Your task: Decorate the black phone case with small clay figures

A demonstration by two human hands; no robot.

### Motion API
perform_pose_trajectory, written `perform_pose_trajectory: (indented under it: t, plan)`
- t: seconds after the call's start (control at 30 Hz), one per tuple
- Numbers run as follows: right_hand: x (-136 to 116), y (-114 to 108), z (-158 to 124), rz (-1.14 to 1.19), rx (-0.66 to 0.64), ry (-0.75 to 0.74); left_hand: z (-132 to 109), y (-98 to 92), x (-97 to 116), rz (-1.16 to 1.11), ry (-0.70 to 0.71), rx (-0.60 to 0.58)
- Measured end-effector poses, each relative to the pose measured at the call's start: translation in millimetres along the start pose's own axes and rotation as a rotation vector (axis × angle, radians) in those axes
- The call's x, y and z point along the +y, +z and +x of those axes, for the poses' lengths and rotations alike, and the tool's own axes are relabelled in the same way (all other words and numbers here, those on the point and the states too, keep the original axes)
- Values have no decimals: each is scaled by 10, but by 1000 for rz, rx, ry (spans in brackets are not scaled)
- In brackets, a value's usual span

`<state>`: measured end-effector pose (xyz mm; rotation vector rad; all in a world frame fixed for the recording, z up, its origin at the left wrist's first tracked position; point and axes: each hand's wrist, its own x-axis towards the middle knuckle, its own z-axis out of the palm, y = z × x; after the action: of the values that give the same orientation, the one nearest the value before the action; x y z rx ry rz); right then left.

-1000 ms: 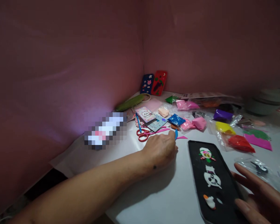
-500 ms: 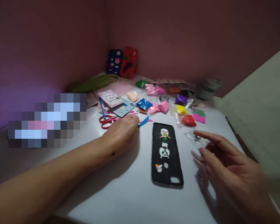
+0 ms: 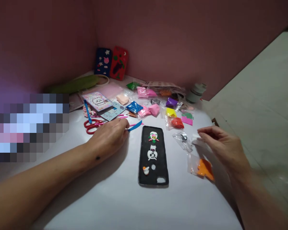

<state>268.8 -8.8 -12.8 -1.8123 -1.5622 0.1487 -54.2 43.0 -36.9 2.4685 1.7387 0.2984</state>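
Observation:
A black phone case (image 3: 153, 174) lies flat on the white tabletop, decorated with small clay figures: a white face with pink and green, a white and black figure, and a small orange and white piece. To its left, my left hand (image 3: 111, 132) is closed around a blue plastic clay knife (image 3: 135, 126), whose blade points right. My right hand (image 3: 224, 148) pinches a whitish, translucent plastic packet (image 3: 196, 139) right of the case. Below that hand lies a bag of orange clay (image 3: 205, 169). Beside the packet is a clear bag with a black bit (image 3: 183, 138).
Red-handled scissors (image 3: 92, 126) and picture cards (image 3: 97, 101) lie beyond my left hand. Bagged clay in blue (image 3: 134, 107), yellow (image 3: 171, 112) and red (image 3: 177, 123) spreads behind the case. Two decorated cases, blue (image 3: 103, 62) and red (image 3: 119, 63), lean on the wall. A jar (image 3: 196, 93) stands back right.
The view has swung right, so things sit further left. My right hand has gone from spread fingers over the clear bag to a pinch, uncovering the orange clay. My left hand keeps its place.

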Motion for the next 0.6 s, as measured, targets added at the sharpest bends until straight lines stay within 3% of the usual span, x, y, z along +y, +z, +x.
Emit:
perform_pose_trajectory:
  t: [0.23, 0.4, 0.6]
  plan:
    - [-121, 148, -54, -194, -97, -99, -18, 31, 21, -19, 32, 28]
    - [-23, 344, -150, -250, -139, -244, -58, 54, 29, 38, 65, 8]
    - [72, 455, -119, -295, -127, -261, -100, 22, 33, 66, 98, -24]
